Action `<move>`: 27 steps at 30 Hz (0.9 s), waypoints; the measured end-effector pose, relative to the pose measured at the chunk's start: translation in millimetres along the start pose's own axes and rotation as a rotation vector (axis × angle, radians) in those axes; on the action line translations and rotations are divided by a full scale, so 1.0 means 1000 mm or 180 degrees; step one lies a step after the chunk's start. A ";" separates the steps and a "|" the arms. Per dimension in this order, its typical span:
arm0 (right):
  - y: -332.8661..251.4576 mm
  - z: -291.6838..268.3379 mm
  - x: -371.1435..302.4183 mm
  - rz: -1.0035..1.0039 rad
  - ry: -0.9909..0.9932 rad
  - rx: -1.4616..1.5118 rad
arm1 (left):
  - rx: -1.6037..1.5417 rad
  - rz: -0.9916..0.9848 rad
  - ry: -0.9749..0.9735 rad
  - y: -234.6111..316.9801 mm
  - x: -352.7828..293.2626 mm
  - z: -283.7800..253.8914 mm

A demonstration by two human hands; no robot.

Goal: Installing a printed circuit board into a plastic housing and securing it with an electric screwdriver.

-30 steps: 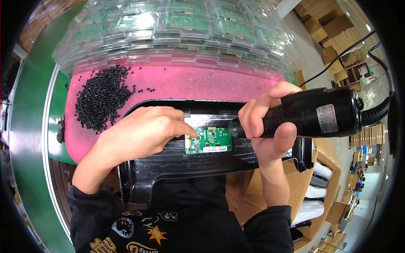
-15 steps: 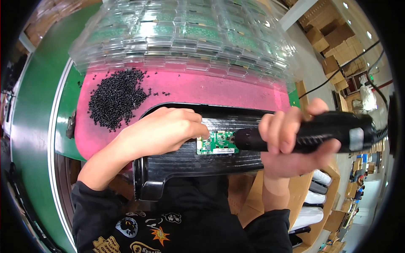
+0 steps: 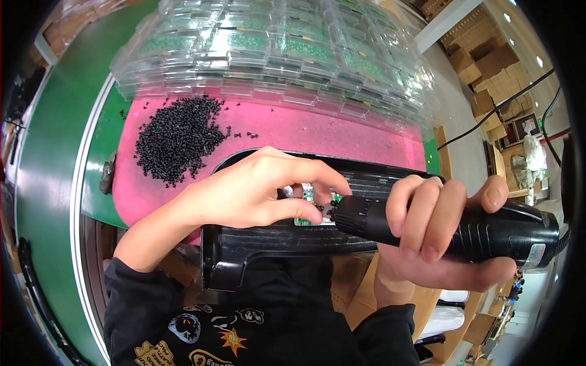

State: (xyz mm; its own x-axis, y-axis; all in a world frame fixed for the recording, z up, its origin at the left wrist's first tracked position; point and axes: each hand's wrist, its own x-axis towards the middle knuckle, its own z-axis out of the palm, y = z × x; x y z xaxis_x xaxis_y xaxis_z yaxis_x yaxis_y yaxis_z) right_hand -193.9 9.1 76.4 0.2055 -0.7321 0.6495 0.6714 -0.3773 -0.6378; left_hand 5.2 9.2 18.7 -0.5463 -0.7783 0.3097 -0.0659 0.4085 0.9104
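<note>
My right hand [image 3: 436, 229] wraps around a black electric screwdriver [image 3: 378, 219], which lies nearly level with its nose pointing left. At that nose, small black screws [image 3: 334, 208] cluster around the bit. My left hand [image 3: 274, 189] curves over from the left, its thumb and fingertips at the screws and index finger arched above the nose. What its curled fingers hold deeper in is hidden. Beneath both hands is a green circuit board [image 3: 307, 222], mostly covered by my fingers. The board lies within a long black plastic housing [image 3: 274, 239].
A heap of black screws [image 3: 177, 140] lies on the pink mat [image 3: 305, 131], a few scattered beside it. Behind stand stacked clear plastic trays [image 3: 268, 67] with green boards. A black cable [image 3: 497, 110] hangs at right. A cardboard box [image 3: 427, 311] stands below right.
The screwdriver's nose has lifted off the board, and its rear has swung lower. My left hand has moved right, from the board's left end to the screwdriver's tip.
</note>
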 end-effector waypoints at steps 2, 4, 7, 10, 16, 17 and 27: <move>0.004 0.001 0.001 0.0121 -0.0058 0.0037 | 0.0216 0.0423 0.0047 -0.009 0.000 0.000; 0.005 -0.001 0.001 0.0097 -0.0055 -0.0033 | 0.0419 0.0869 0.0062 -0.012 0.002 -0.001; 0.010 -0.009 0.002 0.0160 -0.0318 0.0062 | 0.0831 0.0977 0.0058 -0.013 0.002 -0.004; 0.011 -0.012 0.004 0.0422 -0.0344 -0.0050 | 0.1643 0.1309 0.0053 -0.012 0.003 -0.006; 0.020 -0.007 0.000 0.0656 0.0053 -0.0963 | 0.2090 0.0367 0.0965 -0.008 -0.003 -0.007; 0.023 -0.006 -0.002 0.0682 0.0103 -0.1102 | 0.2036 0.0449 0.1178 -0.011 0.000 -0.011; 0.035 -0.028 -0.012 0.1092 -0.0293 0.0034 | 0.1613 -0.0246 0.1043 -0.006 -0.002 -0.004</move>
State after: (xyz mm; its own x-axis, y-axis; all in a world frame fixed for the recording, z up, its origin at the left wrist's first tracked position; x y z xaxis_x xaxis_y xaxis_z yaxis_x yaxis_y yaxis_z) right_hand -192.6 -11.1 34.6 0.4834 -0.7607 0.4332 0.5596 -0.1120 -0.8212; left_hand 9.5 6.1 13.5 -0.2438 -0.8882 0.3895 -0.5284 0.4585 0.7146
